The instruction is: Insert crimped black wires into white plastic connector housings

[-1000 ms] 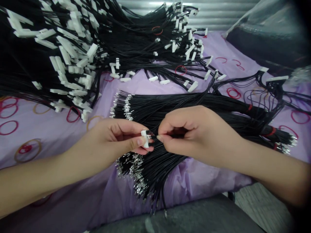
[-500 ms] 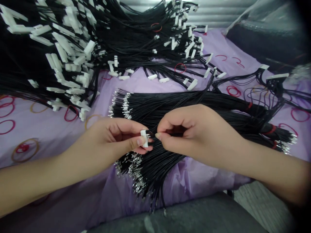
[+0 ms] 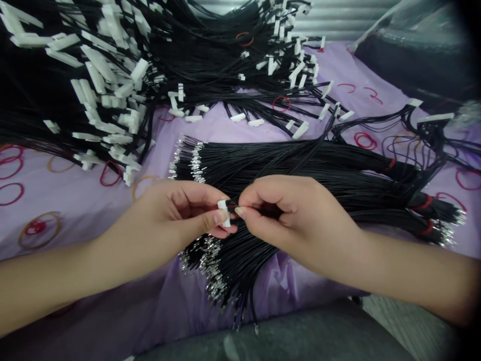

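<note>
Between the thumb and fingers of my left hand [image 3: 191,208] is a small white connector housing [image 3: 224,213], held upright. My right hand [image 3: 289,210] is closed in a pinch just to its right, on a thin black wire whose end meets the housing's right side. How far the wire tip sits inside the housing I cannot tell. Beneath both hands lie loose bundles of black wires [image 3: 255,160] with bare metal terminals [image 3: 212,268] fanned toward the left and front.
Heaps of black cables with white connectors [image 3: 112,100] fill the back and left. Red rubber bands [image 3: 365,141] and a tan band [image 3: 39,230] lie scattered on the purple cloth [image 3: 150,301]. A clear plastic bag [image 3: 409,55] stands at the back right.
My right hand has moved slightly left, closer to the white connector housing, bringing the wire against it. My left hand stays about where it was.
</note>
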### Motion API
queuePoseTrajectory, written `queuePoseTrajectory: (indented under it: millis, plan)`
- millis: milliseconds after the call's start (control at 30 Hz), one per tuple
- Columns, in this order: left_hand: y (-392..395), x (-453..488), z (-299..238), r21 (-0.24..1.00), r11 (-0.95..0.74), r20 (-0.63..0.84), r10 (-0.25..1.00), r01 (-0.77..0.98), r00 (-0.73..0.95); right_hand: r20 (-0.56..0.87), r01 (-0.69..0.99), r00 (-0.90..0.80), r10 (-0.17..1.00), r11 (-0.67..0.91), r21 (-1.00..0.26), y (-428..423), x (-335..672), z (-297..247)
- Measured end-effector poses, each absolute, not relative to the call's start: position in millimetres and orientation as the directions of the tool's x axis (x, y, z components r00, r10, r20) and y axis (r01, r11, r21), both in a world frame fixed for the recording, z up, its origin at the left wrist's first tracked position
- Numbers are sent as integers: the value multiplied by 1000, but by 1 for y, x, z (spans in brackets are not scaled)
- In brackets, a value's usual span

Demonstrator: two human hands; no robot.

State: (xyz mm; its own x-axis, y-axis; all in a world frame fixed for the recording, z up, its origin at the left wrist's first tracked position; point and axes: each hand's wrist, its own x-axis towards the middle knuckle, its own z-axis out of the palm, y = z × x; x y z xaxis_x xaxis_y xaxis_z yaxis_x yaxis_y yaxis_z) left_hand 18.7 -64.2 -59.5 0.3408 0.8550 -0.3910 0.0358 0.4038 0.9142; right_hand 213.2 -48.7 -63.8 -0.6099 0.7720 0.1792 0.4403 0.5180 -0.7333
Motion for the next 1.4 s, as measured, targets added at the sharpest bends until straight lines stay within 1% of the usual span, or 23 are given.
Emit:
queuePoseTrajectory:
  millis: [167, 400, 633, 733, 933, 1100, 1233, 1400]
  plan:
    - [-64, 17, -64, 907, 420, -397, 845, 15, 359, 154, 442, -603, 782, 489, -752, -48, 215, -64]
    - [-65, 16, -67, 923, 384, -361, 850, 18, 383, 157, 462, -652, 741, 553, -693, -47, 217, -62]
    - [-66, 17, -65, 928, 370, -359, 854, 46, 377, 50, 477, -658, 752, 467, -744, -46, 216, -60]
    - [-66, 17, -65, 930, 364, -352, 856, 43, 380, 27, 468, -661, 750, 440, -766, -45, 217, -59]
    - [-66, 18, -62, 930, 357, -363, 862, 85, 353, 57, 461, -641, 765, 444, -768, -45, 214, -64]
    - [-66, 20, -61, 941, 320, -337, 871, 108, 359, 89, 468, -620, 779, 459, -756, -47, 213, -67]
    - [-65, 19, -62, 922, 377, -381, 852, 82, 359, 113, 427, -620, 776, 455, -781, -46, 214, -67]
    - [-65, 18, -64, 903, 428, -416, 844, 42, 339, 71, 448, -572, 817, 383, -808, -45, 216, -64]
